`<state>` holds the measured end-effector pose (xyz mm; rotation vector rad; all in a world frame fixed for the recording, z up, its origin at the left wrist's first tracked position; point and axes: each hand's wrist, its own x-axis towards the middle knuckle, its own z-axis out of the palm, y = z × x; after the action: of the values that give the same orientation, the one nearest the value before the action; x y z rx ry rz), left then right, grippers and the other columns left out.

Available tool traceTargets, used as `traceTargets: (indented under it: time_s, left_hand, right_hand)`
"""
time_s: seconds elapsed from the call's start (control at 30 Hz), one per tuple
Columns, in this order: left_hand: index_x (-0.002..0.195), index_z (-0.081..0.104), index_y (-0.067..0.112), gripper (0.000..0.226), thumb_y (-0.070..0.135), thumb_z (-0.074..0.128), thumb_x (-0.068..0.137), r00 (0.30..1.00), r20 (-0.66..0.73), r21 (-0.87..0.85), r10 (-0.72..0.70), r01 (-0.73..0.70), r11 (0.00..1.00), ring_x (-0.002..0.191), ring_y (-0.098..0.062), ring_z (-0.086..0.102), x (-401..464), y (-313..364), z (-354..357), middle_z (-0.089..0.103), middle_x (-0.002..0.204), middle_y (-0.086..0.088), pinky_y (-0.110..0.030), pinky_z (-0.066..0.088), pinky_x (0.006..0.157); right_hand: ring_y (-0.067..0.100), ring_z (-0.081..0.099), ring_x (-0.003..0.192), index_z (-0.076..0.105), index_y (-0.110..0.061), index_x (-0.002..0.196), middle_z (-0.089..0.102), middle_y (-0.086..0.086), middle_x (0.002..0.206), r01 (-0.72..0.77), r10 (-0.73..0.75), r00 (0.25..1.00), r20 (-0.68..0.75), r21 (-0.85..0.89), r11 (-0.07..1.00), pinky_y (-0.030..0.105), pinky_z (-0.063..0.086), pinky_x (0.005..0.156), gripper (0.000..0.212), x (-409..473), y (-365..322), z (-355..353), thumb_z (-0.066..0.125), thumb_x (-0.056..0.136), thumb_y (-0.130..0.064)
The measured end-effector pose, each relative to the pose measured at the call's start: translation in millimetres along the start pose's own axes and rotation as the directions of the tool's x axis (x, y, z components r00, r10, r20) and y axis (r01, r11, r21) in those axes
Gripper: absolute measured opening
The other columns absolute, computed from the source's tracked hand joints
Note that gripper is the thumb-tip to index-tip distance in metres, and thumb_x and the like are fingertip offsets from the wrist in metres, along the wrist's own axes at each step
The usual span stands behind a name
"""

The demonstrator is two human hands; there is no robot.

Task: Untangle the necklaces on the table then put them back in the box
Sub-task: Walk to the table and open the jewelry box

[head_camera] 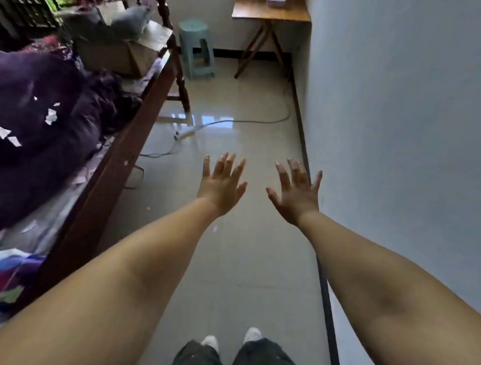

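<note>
My left hand (221, 185) and my right hand (296, 194) are stretched out in front of me over the tiled floor, backs up, fingers spread, holding nothing. A wooden folding table (270, 13) stands far ahead against the back wall, with a small pale object (277, 2) on its top at the frame's upper edge. No necklaces can be made out, and I cannot tell whether that pale object is the box.
A bed with a dark wooden frame (125, 146) and purple bedding (44, 117) runs along the left. A cardboard box (122, 54) sits on it. A green plastic stool (196, 49) stands ahead. A power strip and cable (186, 132) lie on the floor. A white wall (390, 130) is on the right.
</note>
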<state>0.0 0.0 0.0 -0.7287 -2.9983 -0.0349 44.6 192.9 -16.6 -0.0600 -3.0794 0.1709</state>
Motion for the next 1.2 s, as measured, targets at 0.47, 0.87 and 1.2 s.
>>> traceTargets:
  time_s: [0.47, 0.87, 1.2]
  left_hand:
    - [0.146, -0.004, 0.022, 0.060, 0.047, 0.015, 0.095, 0.955, 0.277, -0.042, -0.102, 0.118, 0.992, 0.144, -0.022, -0.005, -27.8, 40.8, 105.9, 0.004, 0.158, -0.007, -0.054, -0.010, 0.111]
    - [0.147, 0.003, 0.021, 0.060, 0.045, 0.023, 0.096, 0.952, 0.271, -0.059, -0.141, 0.163, 0.985, 0.144, -0.023, 0.001, 167.7, -52.1, 116.1, 0.009, 0.157, -0.008, -0.054, -0.007, 0.112]
    - [0.147, -0.002, 0.021, 0.060, 0.045, 0.019, 0.096, 0.953, 0.296, -0.059, -0.056, 0.077, 0.995, 0.144, -0.023, -0.004, 374.7, -107.8, 116.1, 0.004, 0.158, -0.008, -0.053, -0.009, 0.112]
  right_hand:
    - [0.024, -0.003, 0.146, 0.008, -0.027, 0.147, 0.002, 0.006, 0.159, -0.154, 0.137, 0.951, 0.278, 0.040, 0.987, 0.068, -0.005, 0.108, 0.063, -47.0, 40.6, 85.5, 0.028, 0.093, -0.053]
    - [0.025, -0.002, 0.146, 0.011, -0.027, 0.147, 0.005, 0.008, 0.159, -0.213, 0.188, 0.936, 0.299, 0.053, 0.976, 0.067, -0.008, 0.107, 0.061, 153.6, 45.0, 104.2, 0.028, 0.094, -0.050]
    - [0.024, -0.002, 0.145, 0.011, -0.026, 0.148, 0.004, 0.007, 0.159, -0.364, 0.323, 0.900, 0.294, 0.096, 0.927, 0.065, -0.005, 0.110, 0.061, 344.7, 69.5, 94.7, 0.028, 0.095, -0.049]
